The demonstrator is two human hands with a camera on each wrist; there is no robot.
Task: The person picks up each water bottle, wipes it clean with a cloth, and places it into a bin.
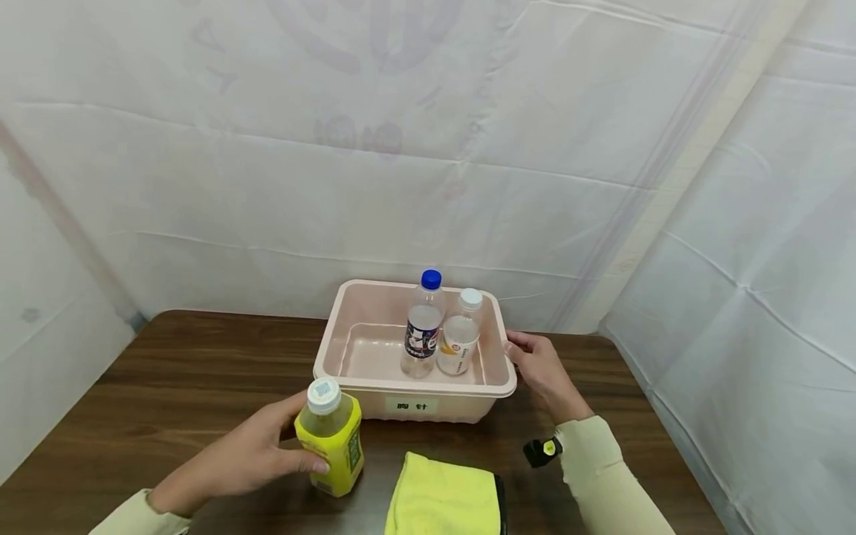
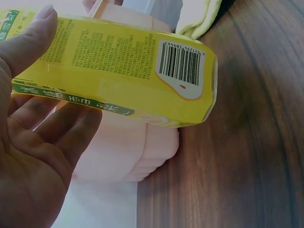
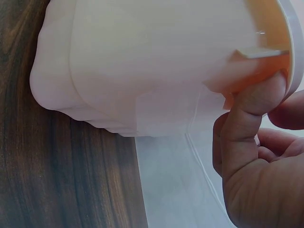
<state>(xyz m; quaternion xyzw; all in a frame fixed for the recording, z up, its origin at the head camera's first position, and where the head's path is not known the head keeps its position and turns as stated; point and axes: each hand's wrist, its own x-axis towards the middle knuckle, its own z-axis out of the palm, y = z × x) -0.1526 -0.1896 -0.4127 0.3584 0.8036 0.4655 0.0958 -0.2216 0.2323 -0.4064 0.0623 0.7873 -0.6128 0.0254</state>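
My left hand holds a yellow-labelled drink bottle with a white cap, thumb on one side and fingers behind. It is just in front of the pink plastic bin's left front corner. In the left wrist view the bottle's barcode label faces the camera. With its thumb and fingers, my right hand grips the bin's right rim, and the right wrist view shows the thumb tucked up against the rim. Inside the bin stand a clear blue-capped bottle and a clear white-capped bottle.
A folded yellow cloth with a black edge lies at the front of the brown wooden table. A small black strap is by the right wrist. White sheeting rises behind and beside the table.
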